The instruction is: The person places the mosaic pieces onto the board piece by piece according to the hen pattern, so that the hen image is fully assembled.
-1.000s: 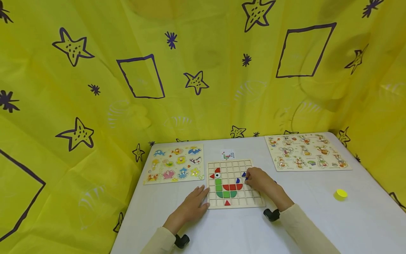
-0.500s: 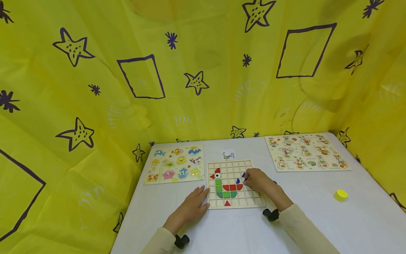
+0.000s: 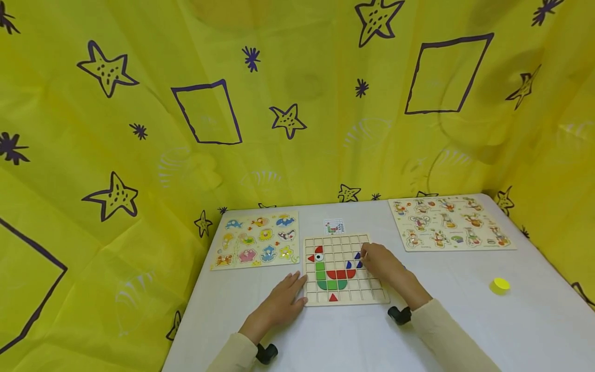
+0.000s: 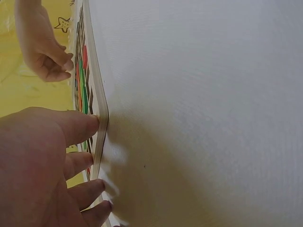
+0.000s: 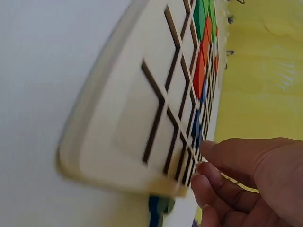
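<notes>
A person's right hand [image 3: 377, 262] hovers with loosely curled fingers, gripping nothing visible, just right of the blue pieces [image 3: 357, 260] on the grid board [image 3: 367, 295]; the flat left hand [image 3: 283, 299] braces the board's left edge

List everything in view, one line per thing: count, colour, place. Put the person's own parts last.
grid board: 1, pale wood, table centre, holding coloured tiles
green tiles: several, on the board's left half
red tiles: several, scattered over the board
blue tiles: three, right of centre on the board, by the right fingertips
sea-animal puzzle: 1, pale yellow, left of the board
figure puzzle: 1, cream, far right
pattern card: 1, white, behind the board
yellow disc: 1, near right on the table
table: 1, white
curtain: yellow with purple stars and squares, behind and at the sides
left hand: fingers straight against the board's left edge
right hand: fingers curled over the board's right part; holding anything cannot be told
</notes>
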A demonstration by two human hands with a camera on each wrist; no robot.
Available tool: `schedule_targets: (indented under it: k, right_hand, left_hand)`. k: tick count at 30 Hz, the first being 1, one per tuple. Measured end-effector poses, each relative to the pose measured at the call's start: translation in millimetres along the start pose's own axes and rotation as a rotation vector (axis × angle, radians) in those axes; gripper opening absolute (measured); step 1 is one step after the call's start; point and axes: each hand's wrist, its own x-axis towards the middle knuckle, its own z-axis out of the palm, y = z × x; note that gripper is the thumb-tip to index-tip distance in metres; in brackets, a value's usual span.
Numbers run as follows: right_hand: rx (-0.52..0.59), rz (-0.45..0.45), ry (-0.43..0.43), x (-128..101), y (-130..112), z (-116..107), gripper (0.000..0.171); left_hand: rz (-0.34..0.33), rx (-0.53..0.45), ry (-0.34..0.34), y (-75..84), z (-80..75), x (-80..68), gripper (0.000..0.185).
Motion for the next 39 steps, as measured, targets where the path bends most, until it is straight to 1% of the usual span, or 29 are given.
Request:
schedule_targets:
  k: [3, 8, 11, 15, 19, 21, 24, 26, 28, 30, 33, 39]
  right_hand:
    - [-0.006, 0.016, -0.004, -4, 10, -12, 0.013]
    - [-0.027, 0.073, -0.030, -12, 32, -37, 0.021]
    - [-0.060, 0.071, -0.052, -18, 45, -50, 0.023]
    - [-0.072, 0.049, -0.069, -25, 57, -59, 0.023]
    - [-0.046, 0.074, -0.096, -30, 63, -57, 0.020]
    - [-0.034, 0.088, -0.100, -32, 66, -52, 0.015]
    - [-0.026, 0.075, -0.078, -34, 70, -46, 0.009]
    - [-0.024, 0.051, -0.048, -36, 72, -42, 0.006]
    - [-0.028, 0.023, -0.021, -37, 72, -41, 0.004]
    - [-0.029, 0.015, -0.002, -38, 72, -40, 0.001]
    - [-0.026, 0.012, 0.012, -37, 73, -41, 0.004]
    - [0.000, 0.047, 0.012, -35, 73, -39, 0.005]
  left_hand:
    - [0.001, -0.003, -0.002, 0.1, 0.3, 0.1, 0.063]
    - [-0.009, -0.009, -0.003, 1.6, -0.7, -0.5, 0.063]
    - [-0.011, -0.009, -0.002, 2.0, -0.9, -0.8, 0.064]
    - [-0.011, -0.010, -0.004, 1.7, -0.7, -0.7, 0.063]
    - [-0.012, -0.011, -0.004, 2.2, -0.8, -1.1, 0.063]
    - [-0.015, -0.010, -0.006, 2.3, -0.7, -1.2, 0.063]
    - [-0.010, -0.012, -0.006, 2.3, -0.6, -1.0, 0.063]
    - [-0.007, -0.011, -0.007, 2.4, -0.5, -0.6, 0.063]
    - [-0.006, -0.010, -0.005, 2.4, -0.4, -0.4, 0.064]
    - [-0.009, -0.005, -0.007, 2.5, -0.3, -0.3, 0.064]
    - [-0.012, -0.001, -0.007, 2.2, -0.8, 0.1, 0.064]
    - [-0.006, -0.003, -0.004, 2.5, -1.5, 0.7, 0.064]
